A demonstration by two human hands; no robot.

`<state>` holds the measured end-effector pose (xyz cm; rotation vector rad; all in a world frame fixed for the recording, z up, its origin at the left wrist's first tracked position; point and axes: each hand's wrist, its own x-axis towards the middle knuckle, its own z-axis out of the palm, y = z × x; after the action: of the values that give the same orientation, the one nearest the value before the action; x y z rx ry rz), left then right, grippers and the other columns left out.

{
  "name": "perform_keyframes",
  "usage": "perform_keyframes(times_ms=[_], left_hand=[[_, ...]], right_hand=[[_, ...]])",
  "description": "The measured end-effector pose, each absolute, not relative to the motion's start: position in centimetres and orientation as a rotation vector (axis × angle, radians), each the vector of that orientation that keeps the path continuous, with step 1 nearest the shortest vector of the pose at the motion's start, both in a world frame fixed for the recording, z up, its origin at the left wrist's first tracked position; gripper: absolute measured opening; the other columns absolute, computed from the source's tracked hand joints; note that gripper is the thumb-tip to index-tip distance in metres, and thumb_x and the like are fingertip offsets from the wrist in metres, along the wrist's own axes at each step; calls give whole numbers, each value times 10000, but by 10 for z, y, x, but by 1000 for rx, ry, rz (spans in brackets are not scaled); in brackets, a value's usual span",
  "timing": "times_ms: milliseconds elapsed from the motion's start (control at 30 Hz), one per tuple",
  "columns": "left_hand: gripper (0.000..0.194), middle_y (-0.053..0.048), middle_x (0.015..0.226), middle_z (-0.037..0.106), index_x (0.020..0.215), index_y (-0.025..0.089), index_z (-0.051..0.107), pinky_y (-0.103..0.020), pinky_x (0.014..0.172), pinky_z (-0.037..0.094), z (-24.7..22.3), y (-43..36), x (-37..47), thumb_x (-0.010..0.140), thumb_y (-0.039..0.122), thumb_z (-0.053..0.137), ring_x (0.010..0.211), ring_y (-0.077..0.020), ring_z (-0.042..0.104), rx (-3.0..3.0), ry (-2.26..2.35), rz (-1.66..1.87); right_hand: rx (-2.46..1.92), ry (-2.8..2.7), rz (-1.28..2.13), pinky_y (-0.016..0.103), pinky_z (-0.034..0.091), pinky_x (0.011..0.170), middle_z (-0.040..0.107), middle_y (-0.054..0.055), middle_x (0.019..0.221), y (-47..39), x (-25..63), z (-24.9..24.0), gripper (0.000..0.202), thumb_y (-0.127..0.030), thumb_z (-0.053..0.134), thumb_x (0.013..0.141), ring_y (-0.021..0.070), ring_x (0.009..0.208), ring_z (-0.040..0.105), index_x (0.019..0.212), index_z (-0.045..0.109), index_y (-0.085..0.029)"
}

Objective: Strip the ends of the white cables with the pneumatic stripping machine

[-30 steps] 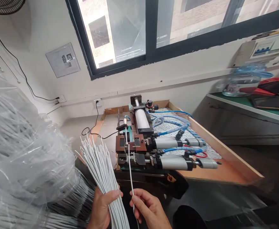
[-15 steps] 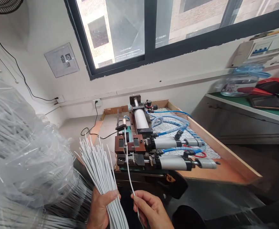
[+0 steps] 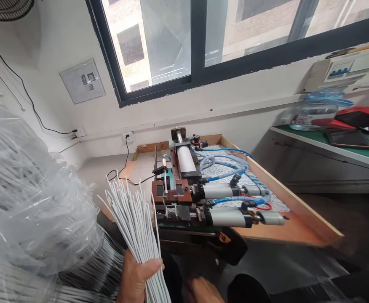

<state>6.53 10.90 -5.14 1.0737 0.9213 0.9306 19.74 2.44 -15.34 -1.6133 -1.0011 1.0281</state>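
Note:
My left hand point(image 3: 139, 273) is closed around a thick bundle of white cables point(image 3: 134, 223), thumb across the front, with the ends fanning out upward. One cable stands slightly apart on the bundle's right side. Low in the view, my right hand point(image 3: 203, 290) is smeared by motion and its fingers cannot be made out; whether it holds anything does not show. Beyond the bundle sits a pneumatic wire-stripping machine point(image 3: 172, 193) with brown clamp blocks, dark blades and silver air cylinders. Nothing lies between its clamp blocks.
The machine stands in a shallow wooden-edged tray point(image 3: 304, 214) with blue air hoses point(image 3: 231, 168). Plastic-wrapped cable bundles point(image 3: 45, 202) crowd the left side. A green-topped table point(image 3: 320, 139) at right carries a plastic jug point(image 3: 314, 113) and a dark flat object point(image 3: 348, 139).
My right hand has moved down and slightly right, away from the machine. The single cable it held in the clamp area is out of the machine.

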Motion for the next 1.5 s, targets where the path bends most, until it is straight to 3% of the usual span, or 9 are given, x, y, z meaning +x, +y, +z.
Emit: perform_keyframes(times_ms=[133, 200, 300, 467, 867, 1067, 1167, 1367, 1500], left_hand=[[202, -9, 535, 602, 614, 138, 619, -281, 490, 410, -47, 105, 71, 426, 138, 695, 509, -164, 505, 1170, 899, 868], [223, -25, 580, 630, 654, 133, 641, -287, 514, 417, -43, 103, 74, 435, 134, 687, 544, -180, 526, 1208, 884, 852], [259, -45, 636, 660, 707, 132, 655, -302, 561, 427, -40, 102, 76, 449, 136, 673, 606, -208, 555, 1225, 860, 857], [189, -31, 567, 645, 631, 145, 633, -316, 577, 432, -47, 107, 71, 445, 139, 670, 570, -201, 568, 1103, 942, 858], [212, -27, 539, 620, 662, 143, 605, -310, 516, 427, -63, 117, 66, 455, 142, 653, 515, -183, 554, 983, 930, 893], [173, -26, 521, 614, 626, 137, 612, -291, 499, 412, -61, 113, 67, 459, 153, 653, 497, -167, 537, 1047, 894, 898], [210, -21, 529, 615, 658, 142, 614, -293, 491, 416, -59, 110, 68, 454, 155, 659, 501, -174, 538, 1084, 872, 888], [266, -40, 615, 640, 718, 146, 628, -314, 522, 439, -58, 107, 67, 455, 176, 651, 569, -201, 548, 1194, 826, 859], [307, -29, 601, 633, 722, 156, 633, -321, 539, 433, -65, 105, 64, 416, 176, 656, 583, -213, 544, 1163, 920, 839]], right_hand=[[-1376, -1000, 959, 231, 288, 468, 485, -9, 526, 48, 198, -97, 368, -436, 414, 761, 114, 482, 399, 583, 600, -173], [-1178, -949, 1035, 218, 275, 447, 478, -20, 573, 60, 196, -67, 341, -442, 453, 745, 87, 464, 357, 658, 622, -159], [-1031, -835, 1116, 208, 251, 428, 412, -37, 498, 68, 193, -49, 314, -421, 537, 701, 75, 454, 333, 595, 608, -134], [-1028, -606, 1173, 204, 245, 414, 486, -19, 505, 63, 193, -64, 291, -405, 581, 672, 67, 433, 363, 578, 593, -130], [-994, -389, 1272, 195, 157, 367, 420, -60, 397, 73, 199, -61, 289, -363, 652, 585, 29, 344, 243, 482, 506, -135], [-919, -447, 1356, 199, 212, 407, 361, -74, 418, 79, 199, -62, 285, -404, 620, 630, 47, 395, 270, 623, 592, -121], [-859, -501, 1399, 205, 217, 405, 328, -78, 403, 78, 194, -61, 314, -426, 620, 623, 47, 391, 264, 586, 588, -116], [-904, -549, 1302, 194, 154, 370, 419, -57, 441, 76, 186, -56, 299, -424, 593, 655, 36, 364, 290, 656, 584, -126], [-893, -501, 1312, 189, 100, 372, 401, -67, 417, 78, 185, -52, 258, -376, 621, 640, 28, 364, 252, 623, 546, -130]])
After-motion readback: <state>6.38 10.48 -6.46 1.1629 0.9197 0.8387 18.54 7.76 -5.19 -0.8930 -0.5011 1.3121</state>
